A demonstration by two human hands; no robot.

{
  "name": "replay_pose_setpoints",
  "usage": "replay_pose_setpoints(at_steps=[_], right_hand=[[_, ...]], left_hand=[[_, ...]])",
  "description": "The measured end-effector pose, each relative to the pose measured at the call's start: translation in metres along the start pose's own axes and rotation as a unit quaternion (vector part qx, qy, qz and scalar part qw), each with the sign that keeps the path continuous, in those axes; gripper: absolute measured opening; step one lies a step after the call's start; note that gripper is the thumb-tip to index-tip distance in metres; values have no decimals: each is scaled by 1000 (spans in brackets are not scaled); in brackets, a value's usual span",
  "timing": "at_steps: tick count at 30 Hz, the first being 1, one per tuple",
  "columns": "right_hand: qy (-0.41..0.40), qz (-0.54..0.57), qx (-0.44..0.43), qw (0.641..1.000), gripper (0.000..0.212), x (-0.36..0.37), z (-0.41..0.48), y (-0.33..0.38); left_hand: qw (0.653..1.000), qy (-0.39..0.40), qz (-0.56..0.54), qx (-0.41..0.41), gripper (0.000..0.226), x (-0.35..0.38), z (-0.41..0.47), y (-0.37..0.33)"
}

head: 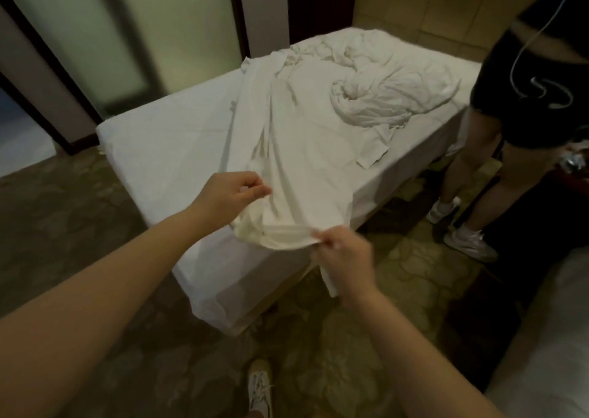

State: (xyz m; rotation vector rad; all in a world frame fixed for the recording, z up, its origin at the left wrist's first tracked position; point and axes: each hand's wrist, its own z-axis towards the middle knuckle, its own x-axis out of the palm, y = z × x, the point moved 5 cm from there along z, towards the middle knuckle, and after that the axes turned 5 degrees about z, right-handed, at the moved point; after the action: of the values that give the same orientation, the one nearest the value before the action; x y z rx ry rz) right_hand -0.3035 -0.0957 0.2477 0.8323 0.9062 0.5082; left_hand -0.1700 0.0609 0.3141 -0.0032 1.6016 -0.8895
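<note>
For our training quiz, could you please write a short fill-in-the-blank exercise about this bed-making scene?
1. The left hand and right hand each pinch the sheet, whose colour is ____.
2. The sheet lies across a ____.
3. The person standing beside it wears ____ clothes.
Missing words: white; bed; black.

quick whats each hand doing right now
left hand: pinches the white sheet
right hand: pinches the near edge of the white sheet
</note>
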Motion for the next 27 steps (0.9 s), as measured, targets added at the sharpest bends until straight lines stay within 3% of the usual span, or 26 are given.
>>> replay_pose_setpoints(at_steps=[2,3,5,6,9,12,15,17,19,22,24,27], right_hand=[[-97,27,51,994,16,-42,6,-16],[-82,15,83,993,22,-55,7,-24],[32,-52,155,986,35,-69,0,-51],[40,-89,184,978,35,-81,-4,-66],[-73,-135,204,967,13,-126,-3,-96],[132,-207,276,929,17,-91,-31,-121],[164,-235,205,936,47,-56,-40,-111],[156,-218,123,956,52,-40,-28,-79],[155,-145,87,973,52,-20,-21,-39],[213,12,65,975,72,18,-14,31],[212,85,59,972,67,29,-1,74],[142,138,40,979,23,15,30,108]], left_hand=[[998,-41,-24,-39,22,-6,0,9],[996,-54,-41,-57,23,-9,1,13],[993,-68,-62,-77,24,-18,-1,23],[992,-73,-61,-81,25,-23,-4,27],[987,-115,-67,-90,27,-41,-10,44],[981,-143,-86,-100,27,-53,-17,56],[983,-138,-87,-91,28,-52,-24,51],[985,-125,-92,-79,31,-42,-26,39],[985,-124,-110,-50,34,-35,-28,17],[982,-98,-161,16,33,-23,-32,-23],[980,-63,-176,66,28,-17,-32,-52],[968,-37,-227,104,21,-30,-21,-78]])
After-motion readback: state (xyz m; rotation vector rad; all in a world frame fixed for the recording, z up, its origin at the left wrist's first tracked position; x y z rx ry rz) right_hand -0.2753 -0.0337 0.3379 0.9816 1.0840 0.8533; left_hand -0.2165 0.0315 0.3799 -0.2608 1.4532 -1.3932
